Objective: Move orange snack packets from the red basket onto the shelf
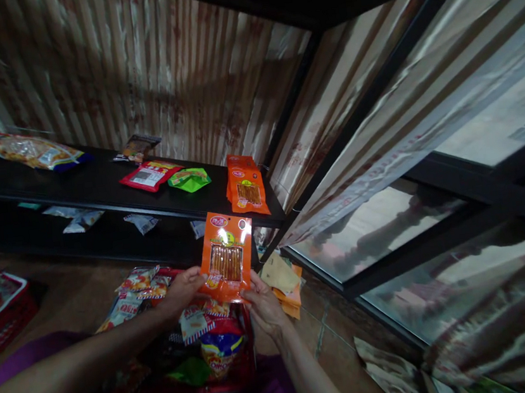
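An orange snack packet point(226, 261) with a clear window showing brown sticks is held upright in front of the shelf. My left hand point(190, 288) pinches its lower left edge, and my right hand point(263, 301) grips its lower right corner. Behind it, on the shelf's right end, lies a stack of matching orange packets point(247, 189). Below my hands stands a red basket point(250, 351) of assorted snacks, among them a blue and red bag point(221, 351) and a white packet point(195, 324).
The black shelf point(99, 188) also bears a green packet point(189, 179), a red packet point(149, 175) and larger bags point(37, 151) at left. Small packets point(82, 220) lie on the lower tier. Another red basket point(5, 324) stands at left. Orange and tan paper point(282, 280) lies on the floor.
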Demonstrator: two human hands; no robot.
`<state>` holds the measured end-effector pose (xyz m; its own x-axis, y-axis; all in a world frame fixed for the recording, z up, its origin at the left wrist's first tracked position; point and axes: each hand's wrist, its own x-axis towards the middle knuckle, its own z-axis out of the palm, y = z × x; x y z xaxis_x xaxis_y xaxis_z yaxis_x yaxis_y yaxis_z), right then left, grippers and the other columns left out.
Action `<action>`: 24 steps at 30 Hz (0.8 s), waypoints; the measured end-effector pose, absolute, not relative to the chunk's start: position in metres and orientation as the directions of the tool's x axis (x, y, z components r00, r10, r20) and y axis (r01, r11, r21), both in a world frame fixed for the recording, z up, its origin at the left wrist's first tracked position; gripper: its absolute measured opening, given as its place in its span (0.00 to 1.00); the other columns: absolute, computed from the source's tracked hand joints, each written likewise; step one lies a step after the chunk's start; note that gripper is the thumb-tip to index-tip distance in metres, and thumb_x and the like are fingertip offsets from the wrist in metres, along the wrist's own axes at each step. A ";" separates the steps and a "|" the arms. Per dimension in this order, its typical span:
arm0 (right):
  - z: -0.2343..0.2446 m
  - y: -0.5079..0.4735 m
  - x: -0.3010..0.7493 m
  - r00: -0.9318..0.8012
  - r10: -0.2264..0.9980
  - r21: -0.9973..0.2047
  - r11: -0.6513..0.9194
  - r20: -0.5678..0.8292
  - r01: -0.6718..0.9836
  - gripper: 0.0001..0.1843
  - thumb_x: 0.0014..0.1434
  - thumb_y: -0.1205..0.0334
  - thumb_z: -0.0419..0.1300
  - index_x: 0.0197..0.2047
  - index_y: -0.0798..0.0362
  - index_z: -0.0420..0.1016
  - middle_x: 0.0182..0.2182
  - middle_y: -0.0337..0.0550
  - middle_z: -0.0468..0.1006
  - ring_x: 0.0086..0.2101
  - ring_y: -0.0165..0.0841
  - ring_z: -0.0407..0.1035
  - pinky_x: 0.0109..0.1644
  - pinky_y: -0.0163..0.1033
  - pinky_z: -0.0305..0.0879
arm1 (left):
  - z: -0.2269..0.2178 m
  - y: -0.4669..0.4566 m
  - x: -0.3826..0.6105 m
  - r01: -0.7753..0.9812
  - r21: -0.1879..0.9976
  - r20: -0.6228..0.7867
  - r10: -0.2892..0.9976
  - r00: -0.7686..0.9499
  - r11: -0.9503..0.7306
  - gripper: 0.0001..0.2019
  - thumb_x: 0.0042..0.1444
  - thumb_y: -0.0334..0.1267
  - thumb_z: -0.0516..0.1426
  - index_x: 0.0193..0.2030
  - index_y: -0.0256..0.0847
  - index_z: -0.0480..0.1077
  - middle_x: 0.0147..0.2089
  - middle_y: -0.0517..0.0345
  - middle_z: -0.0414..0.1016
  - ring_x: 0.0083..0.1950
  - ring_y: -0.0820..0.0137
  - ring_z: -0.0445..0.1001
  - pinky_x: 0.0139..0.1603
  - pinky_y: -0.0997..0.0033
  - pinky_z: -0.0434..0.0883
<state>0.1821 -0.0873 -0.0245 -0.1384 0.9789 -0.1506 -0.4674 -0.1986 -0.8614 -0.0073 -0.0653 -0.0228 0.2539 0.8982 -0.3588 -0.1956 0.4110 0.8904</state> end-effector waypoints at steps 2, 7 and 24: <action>-0.018 -0.085 0.185 -0.133 0.982 -0.869 -0.179 -0.132 -0.461 0.23 0.42 0.71 0.67 0.44 0.48 0.75 0.35 0.38 0.83 0.34 0.34 0.77 0.41 0.38 0.74 | -0.016 -0.063 -0.004 -0.194 0.893 -0.357 0.901 0.244 0.407 0.14 0.46 0.47 0.63 0.33 0.42 0.66 0.26 0.66 0.72 0.26 0.72 0.74 0.30 0.73 0.72; 0.000 -0.069 0.198 -0.096 0.992 -0.893 -0.121 -0.087 -0.434 0.20 0.43 0.64 0.71 0.42 0.50 0.77 0.35 0.41 0.83 0.34 0.36 0.77 0.41 0.40 0.74 | 0.005 -0.046 0.008 -0.205 0.922 -0.279 0.930 0.239 0.329 0.12 0.48 0.44 0.63 0.34 0.39 0.69 0.30 0.61 0.76 0.31 0.69 0.77 0.31 0.72 0.74; 0.056 0.078 0.258 0.144 0.989 -0.946 0.034 -0.013 -0.322 0.19 0.40 0.76 0.61 0.38 0.54 0.76 0.27 0.38 0.81 0.32 0.35 0.77 0.38 0.38 0.75 | 0.084 0.087 0.084 -0.087 0.978 -0.187 0.980 0.061 0.192 0.06 0.58 0.25 0.54 0.31 0.33 0.70 0.31 0.58 0.75 0.28 0.75 0.75 0.29 0.77 0.75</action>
<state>0.2582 0.0781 0.0559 0.1441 0.9895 -0.0131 -0.3223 0.0344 -0.9460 0.0842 0.0867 0.0842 0.0608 0.9805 -0.1870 -0.0874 0.1919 0.9775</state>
